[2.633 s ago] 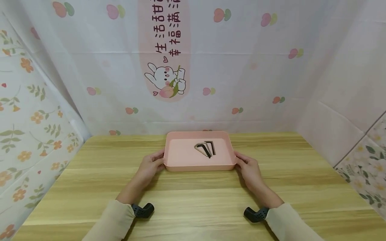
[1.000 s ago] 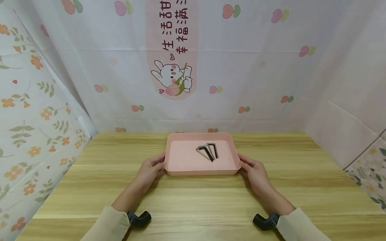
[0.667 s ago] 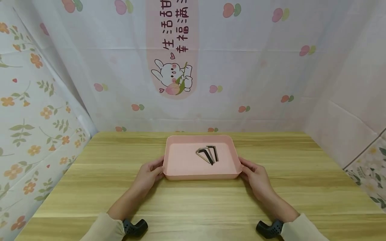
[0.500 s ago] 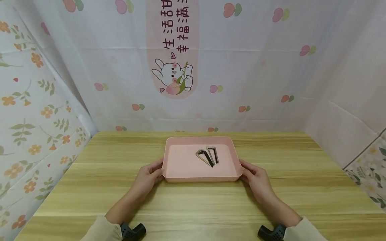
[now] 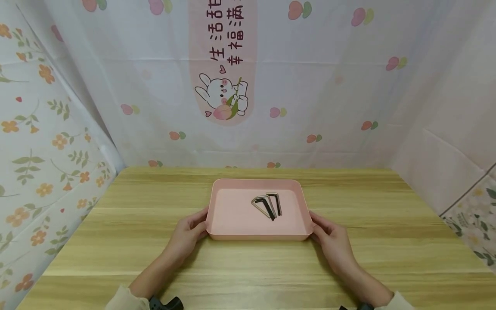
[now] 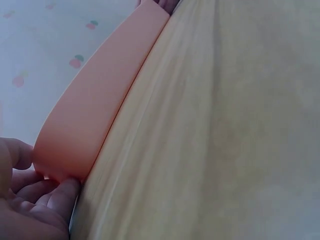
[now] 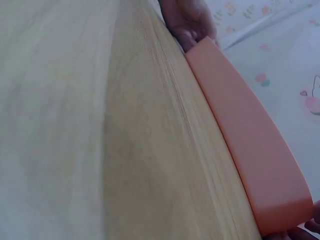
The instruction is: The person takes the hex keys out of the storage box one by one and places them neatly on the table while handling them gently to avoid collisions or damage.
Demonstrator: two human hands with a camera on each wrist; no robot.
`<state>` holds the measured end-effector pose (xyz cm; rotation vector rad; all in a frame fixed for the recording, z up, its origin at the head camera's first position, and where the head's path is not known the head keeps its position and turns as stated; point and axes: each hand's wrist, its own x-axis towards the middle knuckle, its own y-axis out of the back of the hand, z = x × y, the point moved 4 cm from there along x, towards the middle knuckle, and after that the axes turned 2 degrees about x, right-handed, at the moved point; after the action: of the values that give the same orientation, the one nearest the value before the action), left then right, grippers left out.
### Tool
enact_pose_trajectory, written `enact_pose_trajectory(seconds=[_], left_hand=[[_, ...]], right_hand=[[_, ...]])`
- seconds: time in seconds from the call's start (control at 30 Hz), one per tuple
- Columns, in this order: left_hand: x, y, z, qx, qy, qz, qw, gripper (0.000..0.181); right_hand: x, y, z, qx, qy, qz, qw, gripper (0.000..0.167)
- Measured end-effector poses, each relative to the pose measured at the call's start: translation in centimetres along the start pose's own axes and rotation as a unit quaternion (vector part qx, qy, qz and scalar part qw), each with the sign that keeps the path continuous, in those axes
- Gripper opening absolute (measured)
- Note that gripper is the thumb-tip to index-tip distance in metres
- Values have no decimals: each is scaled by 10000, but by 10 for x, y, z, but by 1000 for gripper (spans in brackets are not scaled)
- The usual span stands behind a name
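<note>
A shallow pink tray [image 5: 232,215] sits at the middle of the table, its bottom edge on or very close to the wood. Several L-shaped hex keys [image 5: 267,206], black and metallic, lie bunched right of centre inside it. My left hand [image 5: 185,237] grips the tray's left side near the front corner, thumb [image 6: 19,153] at the rim and fingers low against the base. On the opposite side my right hand [image 5: 336,245] holds the right end the same way. The right wrist view shows the tray's front wall [image 7: 245,130], with only some right fingertips [image 7: 300,234] at its corner.
The wood-grain table [image 5: 248,275] extends around the tray on all sides. A white printed cloth [image 5: 317,86] hangs behind its far edge, and a floral cloth [image 5: 42,172] hangs along the left. Another pale cloth is at the right.
Both hands have drawn the tray back across the table, away from the far edge and nearer the person. The hex keys have travelled along in it. The head view has also shifted slightly.
</note>
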<state>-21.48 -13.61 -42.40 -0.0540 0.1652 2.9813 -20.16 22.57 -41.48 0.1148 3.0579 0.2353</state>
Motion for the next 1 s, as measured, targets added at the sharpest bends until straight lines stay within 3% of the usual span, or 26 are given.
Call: enact_pose_trajectory(seconds=[0.3, 0.53, 0.7, 0.9, 1.0], left_hand=[[-3, 0, 1, 122, -1, 109, 9999, 50], [-5, 0, 1, 104, -92, 187, 9997, 49], [-7, 1, 2, 237, -9, 460, 9987, 48], [-4, 2, 7, 236, 195, 458, 9985, 46], [-6, 4, 12, 709, 93, 698, 9950, 45]], right_hand=[[-1, 2, 0, -159, -104, 124, 9997, 43], [6, 5, -4, 57, -620, -163, 9979, 49], [18, 6, -9, 11, -767, -452, 9960, 52], [41, 3, -18, 97, -695, -802, 9943, 55], [53, 1, -19, 270, -671, -917, 9932, 54]])
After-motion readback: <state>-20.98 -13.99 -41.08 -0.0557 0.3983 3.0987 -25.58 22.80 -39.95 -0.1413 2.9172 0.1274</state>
